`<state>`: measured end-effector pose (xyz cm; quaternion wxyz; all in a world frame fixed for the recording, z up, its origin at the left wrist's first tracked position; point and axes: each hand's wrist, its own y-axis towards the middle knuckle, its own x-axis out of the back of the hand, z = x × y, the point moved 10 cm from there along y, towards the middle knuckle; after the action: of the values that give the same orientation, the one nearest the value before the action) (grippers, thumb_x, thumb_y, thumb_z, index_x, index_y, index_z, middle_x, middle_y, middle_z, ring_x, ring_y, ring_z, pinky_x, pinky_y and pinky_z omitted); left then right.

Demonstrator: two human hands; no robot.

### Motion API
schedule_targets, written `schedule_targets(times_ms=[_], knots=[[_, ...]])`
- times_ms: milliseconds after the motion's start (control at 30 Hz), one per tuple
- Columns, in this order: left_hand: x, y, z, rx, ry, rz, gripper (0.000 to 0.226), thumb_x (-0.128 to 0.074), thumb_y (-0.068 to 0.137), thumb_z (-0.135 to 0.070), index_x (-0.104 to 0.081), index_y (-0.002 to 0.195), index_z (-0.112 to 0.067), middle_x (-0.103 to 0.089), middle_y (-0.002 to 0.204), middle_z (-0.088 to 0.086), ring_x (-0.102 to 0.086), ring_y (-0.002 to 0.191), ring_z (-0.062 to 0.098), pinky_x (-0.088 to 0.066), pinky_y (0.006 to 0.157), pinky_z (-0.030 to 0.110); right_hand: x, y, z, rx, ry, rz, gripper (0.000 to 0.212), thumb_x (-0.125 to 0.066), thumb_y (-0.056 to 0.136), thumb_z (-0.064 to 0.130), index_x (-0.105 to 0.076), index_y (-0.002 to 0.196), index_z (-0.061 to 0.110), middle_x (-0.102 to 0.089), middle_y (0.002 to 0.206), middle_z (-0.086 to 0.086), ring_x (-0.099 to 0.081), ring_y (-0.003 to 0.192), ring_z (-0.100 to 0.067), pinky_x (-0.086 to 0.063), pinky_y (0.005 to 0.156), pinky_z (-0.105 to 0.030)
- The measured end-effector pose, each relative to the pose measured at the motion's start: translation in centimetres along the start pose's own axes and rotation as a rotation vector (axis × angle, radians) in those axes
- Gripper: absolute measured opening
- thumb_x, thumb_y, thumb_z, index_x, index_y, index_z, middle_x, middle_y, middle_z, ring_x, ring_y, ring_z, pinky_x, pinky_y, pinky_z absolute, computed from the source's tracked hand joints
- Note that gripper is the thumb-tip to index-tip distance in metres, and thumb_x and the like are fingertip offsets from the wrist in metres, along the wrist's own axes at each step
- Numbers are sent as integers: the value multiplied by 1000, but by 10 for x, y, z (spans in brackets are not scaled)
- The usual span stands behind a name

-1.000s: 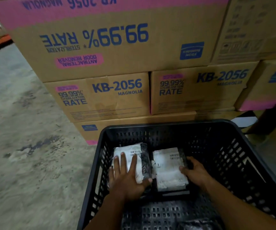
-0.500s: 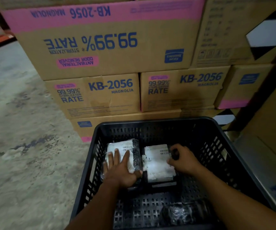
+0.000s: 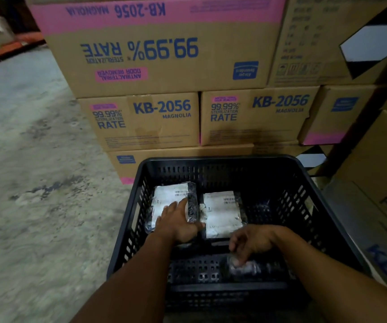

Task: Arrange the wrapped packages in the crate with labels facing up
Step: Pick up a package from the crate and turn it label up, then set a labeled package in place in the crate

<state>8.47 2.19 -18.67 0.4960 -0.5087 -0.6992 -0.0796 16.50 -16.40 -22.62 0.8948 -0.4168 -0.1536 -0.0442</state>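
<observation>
A black slotted plastic crate (image 3: 220, 160) stands on the floor in front of me. Two black-wrapped packages lie side by side at its far end with white labels up: the left package (image 3: 169, 197) and the right package (image 3: 220, 213). My left hand (image 3: 178, 220) rests flat on the left package with fingers spread. My right hand (image 3: 249, 241) hovers near the crate's front, fingertips touching a third package (image 3: 255, 266) in dark shiny wrap on the crate bottom; its label is not visible.
Stacked cardboard boxes (image 3: 160, 52) printed KB-2056 rise directly behind the crate. More boxes (image 3: 379, 187) stand close on the right. Bare concrete floor (image 3: 29, 183) stretches to the left.
My right hand left the right labelled package and came back toward me, down onto the third package at the crate's front. My left hand stayed on the left package.
</observation>
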Motion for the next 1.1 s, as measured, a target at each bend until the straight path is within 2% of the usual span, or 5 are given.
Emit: schedule_targets(times_ms=[167, 500, 800, 967, 1100], knots=[[2, -4, -4, 5, -9, -10, 103, -65, 82, -60, -6, 161, -29, -7, 171, 8, -5, 157, 31, -18, 123, 53, 45, -2, 12, 155, 41, -349, 15, -74, 82, 16, -63, 85, 26, -69, 88, -9, -57, 72, -19, -51, 68, -34], [9, -7, -12, -11, -62, -44, 99, -67, 81, -54, -13, 160, -30, -33, 160, 13, -32, 146, 37, -34, 117, 49, 43, -7, 15, 80, -165, -285, 44, -89, 62, 16, -55, 85, 32, -64, 90, -3, -57, 75, -18, -51, 64, -31], [21, -15, -24, 152, -1163, -25, 41, -68, 85, -57, -81, 99, -21, -81, 102, 8, -78, 81, 23, -55, 74, 34, 145, -84, 114, 489, 399, -463, 29, -80, 77, 9, -57, 89, 21, -67, 70, 3, -61, 69, -15, -46, 64, -30], [30, -19, -30, 81, -1328, 110, 62, -79, 77, -45, -62, 134, -25, -75, 113, -5, -75, 90, 25, -60, 64, 36, 145, -67, 81, 369, 600, -527, 22, -75, 83, 25, -54, 88, 28, -60, 86, -2, -53, 69, -18, -44, 57, -32], [37, -18, -24, 35, -1238, 43, 61, -80, 81, -30, -59, 139, -26, -70, 123, -5, -72, 99, 22, -55, 91, 40, 117, -45, 50, 287, 721, -494, 33, -73, 84, 21, -55, 112, 27, -65, 110, -10, -64, 84, -26, -54, 67, -40]])
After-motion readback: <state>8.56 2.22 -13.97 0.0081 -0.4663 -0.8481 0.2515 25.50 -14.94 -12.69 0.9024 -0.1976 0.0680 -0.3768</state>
